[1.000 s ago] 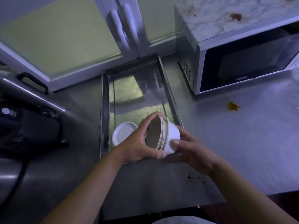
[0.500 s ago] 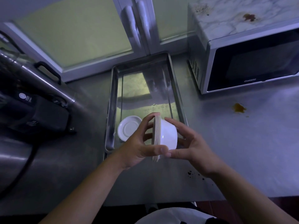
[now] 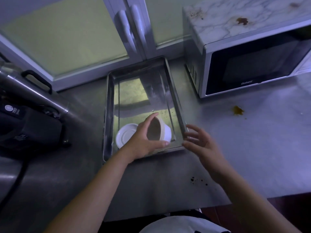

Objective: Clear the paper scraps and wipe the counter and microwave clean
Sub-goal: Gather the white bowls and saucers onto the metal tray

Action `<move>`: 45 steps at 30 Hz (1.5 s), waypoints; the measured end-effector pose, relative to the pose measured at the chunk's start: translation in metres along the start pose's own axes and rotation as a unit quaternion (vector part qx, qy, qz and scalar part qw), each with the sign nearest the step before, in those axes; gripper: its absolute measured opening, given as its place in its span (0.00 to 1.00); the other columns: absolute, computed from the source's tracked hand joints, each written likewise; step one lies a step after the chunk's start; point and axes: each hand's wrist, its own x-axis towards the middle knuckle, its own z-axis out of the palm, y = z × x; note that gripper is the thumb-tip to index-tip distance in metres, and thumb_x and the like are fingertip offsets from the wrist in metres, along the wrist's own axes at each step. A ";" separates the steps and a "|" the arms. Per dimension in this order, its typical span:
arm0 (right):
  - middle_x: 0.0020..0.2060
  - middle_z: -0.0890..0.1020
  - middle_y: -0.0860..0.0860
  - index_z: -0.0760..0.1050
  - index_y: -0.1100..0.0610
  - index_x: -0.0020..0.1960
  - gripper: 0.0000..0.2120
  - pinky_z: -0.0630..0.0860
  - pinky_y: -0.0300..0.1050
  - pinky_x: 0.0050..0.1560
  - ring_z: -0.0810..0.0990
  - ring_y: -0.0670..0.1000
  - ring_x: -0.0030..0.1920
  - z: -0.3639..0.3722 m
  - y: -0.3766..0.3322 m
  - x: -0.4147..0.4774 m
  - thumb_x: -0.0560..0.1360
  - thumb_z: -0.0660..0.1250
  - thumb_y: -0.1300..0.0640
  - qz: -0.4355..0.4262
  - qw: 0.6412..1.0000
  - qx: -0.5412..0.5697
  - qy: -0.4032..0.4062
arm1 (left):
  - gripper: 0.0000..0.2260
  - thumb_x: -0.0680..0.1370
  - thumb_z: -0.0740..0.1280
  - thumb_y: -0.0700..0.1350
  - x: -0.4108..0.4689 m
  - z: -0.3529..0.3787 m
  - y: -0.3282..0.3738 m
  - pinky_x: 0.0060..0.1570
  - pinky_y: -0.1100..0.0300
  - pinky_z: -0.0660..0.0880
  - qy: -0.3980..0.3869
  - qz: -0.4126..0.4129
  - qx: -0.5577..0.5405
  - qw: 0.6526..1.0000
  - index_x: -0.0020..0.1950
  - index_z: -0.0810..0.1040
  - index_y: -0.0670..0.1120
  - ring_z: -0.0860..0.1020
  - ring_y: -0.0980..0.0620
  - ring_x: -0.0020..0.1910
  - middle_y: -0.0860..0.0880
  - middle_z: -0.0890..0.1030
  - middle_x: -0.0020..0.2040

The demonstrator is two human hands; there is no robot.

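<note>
Looks like parking the dishes before any wiping; holding a tilted stack of paper bowls (image 3: 165, 134) in the left hand (image 3: 143, 142), thumb and fingers wrapped round its rim, low over the near end of the steel tray (image 3: 107, 115) at frame centre, just right of a white lid (image 3: 125, 136) lying in the tray; cannot tell whether touching the tray floor yet. Right hand (image 3: 200, 143) empty, fingers spread apart, just beside the tray's lower-right corner. To finish well: level the stack, set down flat beside the lid, not on it; release only once seated; avoid clipping the tray rim; light bowls, probably tip easily. Then free both hands for a cloth; none in view. No paper scraps clearly visible. Left to wipe on the counter (image 3: 252, 148): yellow-brown blotch (image 3: 237, 111) at right, dark specks (image 3: 198, 180) at lower centre; on the microwave (image 3: 252, 68), upper right: brown stain (image 3: 242, 21) plus speckles on top. Judged early in the task; no wiping done.
</note>
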 end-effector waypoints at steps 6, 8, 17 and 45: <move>0.44 0.85 0.45 0.82 0.50 0.50 0.04 0.73 0.38 0.43 0.80 0.34 0.40 -0.016 0.016 -0.023 0.77 0.71 0.57 0.052 0.983 -0.064 0.167 | 0.45 0.59 0.76 0.61 0.076 0.002 -0.029 0.62 0.47 0.70 0.001 -0.068 0.188 0.980 0.71 0.56 0.70 0.63 0.45 0.67 0.53 0.58 0.70; 0.43 0.85 0.42 0.82 0.49 0.50 0.04 0.74 0.34 0.40 0.80 0.34 0.40 -0.014 0.022 -0.034 0.77 0.72 0.56 0.064 0.977 -0.081 0.186 | 0.46 0.61 0.76 0.59 0.098 0.006 -0.034 0.63 0.44 0.70 -0.022 -0.076 0.255 0.964 0.73 0.54 0.69 0.61 0.41 0.70 0.51 0.56 0.73; 0.46 0.85 0.45 0.82 0.52 0.52 0.04 0.74 0.30 0.36 0.80 0.34 0.41 -0.003 0.030 -0.090 0.78 0.70 0.58 0.090 0.950 -0.095 0.284 | 0.48 0.63 0.76 0.60 0.131 0.017 -0.058 0.62 0.40 0.71 -0.058 -0.044 0.392 0.917 0.76 0.51 0.65 0.60 0.36 0.69 0.46 0.54 0.74; 0.39 0.85 0.59 0.82 0.65 0.48 0.06 0.76 0.38 0.37 0.81 0.49 0.38 -0.216 0.008 -0.229 0.76 0.67 0.70 -0.047 0.894 0.131 0.426 | 0.07 0.77 0.68 0.34 -0.053 0.323 0.111 0.36 0.65 0.73 -0.167 0.012 -0.135 0.977 0.46 0.81 0.46 0.77 0.54 0.38 0.48 0.81 0.41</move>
